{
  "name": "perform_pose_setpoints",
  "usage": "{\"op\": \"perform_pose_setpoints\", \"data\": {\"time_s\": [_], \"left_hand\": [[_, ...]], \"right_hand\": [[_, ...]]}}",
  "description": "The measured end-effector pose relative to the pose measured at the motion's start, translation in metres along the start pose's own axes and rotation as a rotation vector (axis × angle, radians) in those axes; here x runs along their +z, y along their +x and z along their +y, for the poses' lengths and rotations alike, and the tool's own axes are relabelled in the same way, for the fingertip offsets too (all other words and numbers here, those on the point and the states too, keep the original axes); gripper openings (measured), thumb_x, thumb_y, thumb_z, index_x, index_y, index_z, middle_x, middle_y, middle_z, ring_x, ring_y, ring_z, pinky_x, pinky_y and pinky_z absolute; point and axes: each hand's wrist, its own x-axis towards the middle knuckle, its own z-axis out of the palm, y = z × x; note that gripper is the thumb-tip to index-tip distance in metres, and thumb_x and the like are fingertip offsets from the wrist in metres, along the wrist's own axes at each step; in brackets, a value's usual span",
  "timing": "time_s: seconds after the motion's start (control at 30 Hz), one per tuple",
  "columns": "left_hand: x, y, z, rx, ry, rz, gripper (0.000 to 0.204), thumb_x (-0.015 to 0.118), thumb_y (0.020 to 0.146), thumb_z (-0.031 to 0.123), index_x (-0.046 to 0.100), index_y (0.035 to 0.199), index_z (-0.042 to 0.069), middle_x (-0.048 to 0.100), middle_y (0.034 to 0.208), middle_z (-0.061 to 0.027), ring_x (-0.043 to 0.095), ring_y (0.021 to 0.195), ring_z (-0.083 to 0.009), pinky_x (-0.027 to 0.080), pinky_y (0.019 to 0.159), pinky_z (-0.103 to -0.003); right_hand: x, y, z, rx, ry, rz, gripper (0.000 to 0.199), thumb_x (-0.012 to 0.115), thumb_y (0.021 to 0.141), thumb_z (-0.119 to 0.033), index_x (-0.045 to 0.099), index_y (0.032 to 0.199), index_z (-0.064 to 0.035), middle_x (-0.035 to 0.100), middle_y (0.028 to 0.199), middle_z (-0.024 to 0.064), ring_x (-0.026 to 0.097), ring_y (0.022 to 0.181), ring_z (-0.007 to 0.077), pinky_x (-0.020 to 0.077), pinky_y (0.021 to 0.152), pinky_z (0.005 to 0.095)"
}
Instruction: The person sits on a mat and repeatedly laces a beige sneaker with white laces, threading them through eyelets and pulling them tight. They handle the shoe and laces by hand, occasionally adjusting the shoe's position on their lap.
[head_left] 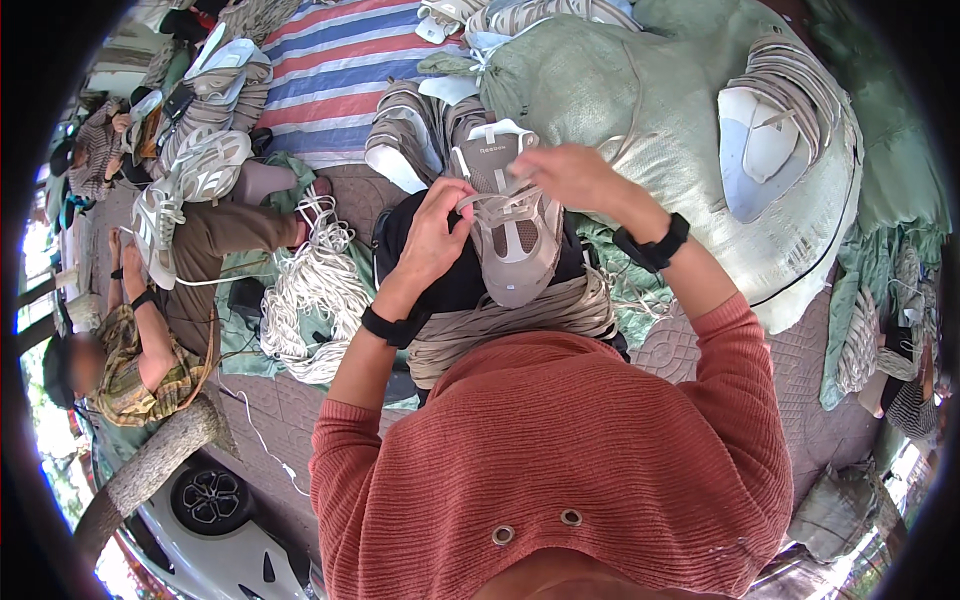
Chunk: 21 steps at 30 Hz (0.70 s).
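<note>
A grey-beige shoe upper (516,278) rests on my lap with its toe toward me, flat laces threaded across its throat. My left hand (436,236) is at its left side, thumb and fingers pinched on a shoelace (491,199). On the other side my right hand (575,182) is raised over the throat, fingers closed on the lace there. Its fingertips are slightly blurred. Across my thighs lies a thick bundle of beige laces (452,348). Just beyond the upper stand several more brown-grey uppers (402,128) with pale undersides.
Big pale green sacks (640,125) fill the right, with a stack of uppers (775,130) on top. A striped sheet (330,70) spreads at the back. To the left are a heap of white laces (318,300) and a co-worker (150,340) handling a shoe upper (155,235).
</note>
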Motion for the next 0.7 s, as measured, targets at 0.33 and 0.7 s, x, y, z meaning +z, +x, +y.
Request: {"op": "perform_pose_setpoints", "data": {"time_s": [0.33,0.7], "left_hand": [[0.005,0.007,-0.003,0.012,0.023,0.034,0.018,0.059,0.078,-0.010,0.046,0.084,0.000,0.057,0.096,-0.0093,0.058,0.083,-0.0222,0.046,0.074,-0.029],[0.005,0.019,-0.003,-0.083,-0.021,-0.049,0.024,0.062,0.079,-0.009,0.053,0.099,0.002,0.056,0.091,-0.0100,0.059,0.082,-0.0214,0.048,0.074,-0.030]], "right_hand": [[0.003,0.008,-0.009,-0.082,0.056,-0.251,0.019,0.066,0.079,-0.019,0.063,0.089,-0.0026,0.064,0.073,0.0149,0.065,0.074,0.0315,0.0467,0.063,0.0436],[-0.055,0.027,0.059,0.478,1.498,0.053,0.009,0.059,0.084,-0.008,0.061,0.092,-0.0044,0.043,0.056,-0.0064,0.033,0.045,0.0021,0.0204,0.042,0.0209]]}}
